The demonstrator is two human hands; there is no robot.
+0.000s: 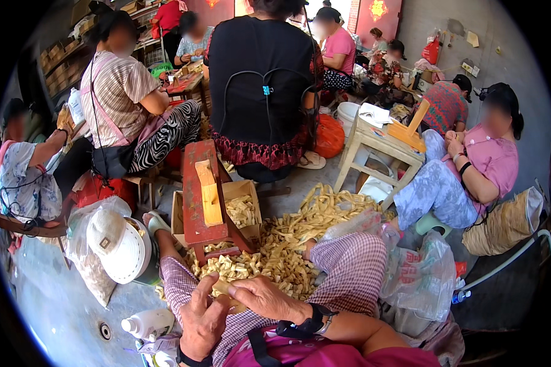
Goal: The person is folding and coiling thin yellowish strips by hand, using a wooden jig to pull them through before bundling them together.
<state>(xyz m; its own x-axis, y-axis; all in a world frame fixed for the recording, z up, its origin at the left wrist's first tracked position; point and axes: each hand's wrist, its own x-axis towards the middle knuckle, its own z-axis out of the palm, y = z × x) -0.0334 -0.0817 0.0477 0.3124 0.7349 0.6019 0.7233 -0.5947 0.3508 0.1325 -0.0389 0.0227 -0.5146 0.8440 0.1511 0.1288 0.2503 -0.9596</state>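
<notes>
Above my lap, my left hand (203, 317) and my right hand (268, 298) are close together. Between them is a pale tan, flat strip (236, 306), pinched by the fingers of both hands. What it is made of I cannot tell. Just beyond my hands, a heap of small folded yellowish pieces (269, 260) covers the floor between my legs. Longer loose strips (327, 211) of similar colour lie farther back. A red wooden bench (197, 202) stands in front of me with a light wooden block (209, 194) on top.
A cardboard box (249, 229) of pieces is beside the bench. To the left are a white cap (119, 244) and a white bottle (148, 324). Clear plastic bags (419, 275) lie right, near a wooden stool (382, 144). Several people sit around, one directly ahead, back turned (263, 85).
</notes>
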